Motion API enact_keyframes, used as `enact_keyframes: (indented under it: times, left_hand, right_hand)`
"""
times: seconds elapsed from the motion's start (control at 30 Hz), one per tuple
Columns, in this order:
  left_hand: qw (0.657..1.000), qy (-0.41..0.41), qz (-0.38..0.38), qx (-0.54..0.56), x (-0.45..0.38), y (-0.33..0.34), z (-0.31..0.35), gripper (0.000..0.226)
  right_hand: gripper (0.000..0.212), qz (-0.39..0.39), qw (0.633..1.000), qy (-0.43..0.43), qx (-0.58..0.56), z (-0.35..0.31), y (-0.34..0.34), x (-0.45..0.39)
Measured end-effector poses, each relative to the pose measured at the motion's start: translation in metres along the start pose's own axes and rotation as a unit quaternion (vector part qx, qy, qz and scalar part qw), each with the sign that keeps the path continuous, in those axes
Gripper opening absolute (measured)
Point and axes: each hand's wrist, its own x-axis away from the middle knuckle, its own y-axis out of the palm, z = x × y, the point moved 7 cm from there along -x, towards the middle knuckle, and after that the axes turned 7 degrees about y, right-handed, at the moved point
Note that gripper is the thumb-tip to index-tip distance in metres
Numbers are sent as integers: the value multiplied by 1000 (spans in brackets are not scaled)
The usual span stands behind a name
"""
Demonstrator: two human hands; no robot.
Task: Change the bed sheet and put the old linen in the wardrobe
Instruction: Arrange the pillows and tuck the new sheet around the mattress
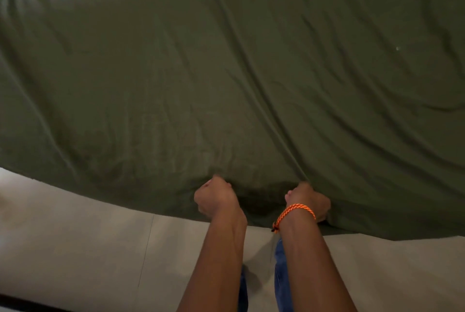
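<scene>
You are standing at the near edge of the bed, with the green sheet [226,64] filling the upper and middle frame. Its hem is running along the lower third, above the pale floor [75,236].

Grip state: your left hand [216,198] is clenching a bunch of the hem at lower centre. Your right hand [308,201], just beside it and wearing an orange braided wristband [294,213], is gripping the same edge.

Handling judgement: the cloth is looking light, soft and limp. Creases are fanning out from both fists toward the upper right, so it is following any pull and wrinkling easily. It is probably not slippery or fragile. Holding along the hem, hands wider apart, is likely giving more even tension.

Whether this is the fresh or old sheet, I cannot tell. No labels, brands or writing are showing. The wardrobe is not appearing in frame.
</scene>
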Motion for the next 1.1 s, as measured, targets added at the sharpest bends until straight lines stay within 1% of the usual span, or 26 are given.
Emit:
enact_keyframes:
  times: [0.03, 0.07, 0.1, 0.17, 0.23, 0.27, 0.3, 0.33, 0.4, 0.43, 0.47, 0.53, 0.6, 0.67, 0.73, 0.8, 0.83, 0.87, 0.93, 0.97, 1.03, 1.1]
  left_hand:
    - [1000, -10, -4, 5, 5, 4, 4, 14]
    - [1000, -19, -5, 11, 10, 7, 8, 23]
    - [999, -32, -9, 17, 16, 9, 12, 32]
    - [997, -56, -22, 39, 25, 13, 17, 38]
    - [994, -70, -44, 69, 32, 20, 21, 33]
    - [991, -78, -65, 85, 34, 27, 20, 29]
    - [988, -85, -89, 98, 37, 36, 23, 30]
    - [984, -89, -109, 110, 40, 44, 26, 34]
    - [978, -87, -137, 130, 39, 62, 34, 42]
    - [975, -85, -157, 134, 37, 70, 37, 45]
    - [971, -86, -179, 136, 38, 78, 39, 49]
    - [966, -93, -197, 140, 37, 88, 41, 56]
    - [964, -102, -188, 155, 36, 91, 41, 65]
    - [969, -98, -157, 162, 37, 89, 38, 69]
    - [977, -80, -100, 170, 43, 78, 35, 67]
    - [977, -69, -68, 188, 52, 69, 29, 63]
    - [973, -69, -77, 206, 51, 70, 23, 61]
    - [964, -73, -106, 231, 47, 74, 19, 62]
    - [943, -103, -172, 266, 37, 82, 13, 69]
    - [935, -122, -184, 278, 31, 83, 12, 73]
    - [933, -147, -165, 283, 20, 74, 7, 77]
    - [940, -155, -147, 266, 21, 65, 5, 78]
  right_hand:
    - [38, 1, 1000, 15, -2, 0, 0, 2]
    - [44, -1, 1000, 24, -5, -2, -1, 4]
    - [47, 0, 1000, 26, -10, -5, -4, 6]
    - [46, -13, 999, 21, -31, -7, -10, 4]
    - [39, -44, 997, 37, -53, -8, -14, 0]
    - [34, -68, 995, 57, -53, -7, -13, -8]
    - [30, -101, 989, 96, -58, -6, -11, -12]
    - [23, -108, 983, 131, -68, -6, -11, -14]
    - [12, -83, 976, 172, -103, -9, -17, -15]
    - [19, -97, 970, 187, -119, -10, -17, -11]
    - [30, -128, 962, 202, -132, -12, -14, -4]
    - [52, -181, 947, 215, -157, -15, -12, 7]
    - [67, -204, 933, 227, -189, -18, -13, 9]
    - [70, -239, 916, 231, -223, -24, -9, 10]
    - [63, -258, 907, 228, -241, -20, -8, 13]
    - [52, -258, 910, 216, -242, -7, -11, 14]
    - [50, -257, 910, 212, -245, -3, -12, 14]
    - [51, -262, 909, 208, -248, -1, -9, 13]
    - [60, -279, 904, 207, -248, -6, -2, 10]
    - [67, -281, 904, 209, -245, -8, 1, 8]
    - [74, -272, 907, 219, -237, -5, 3, 8]
    - [74, -280, 903, 223, -238, -5, 6, 11]
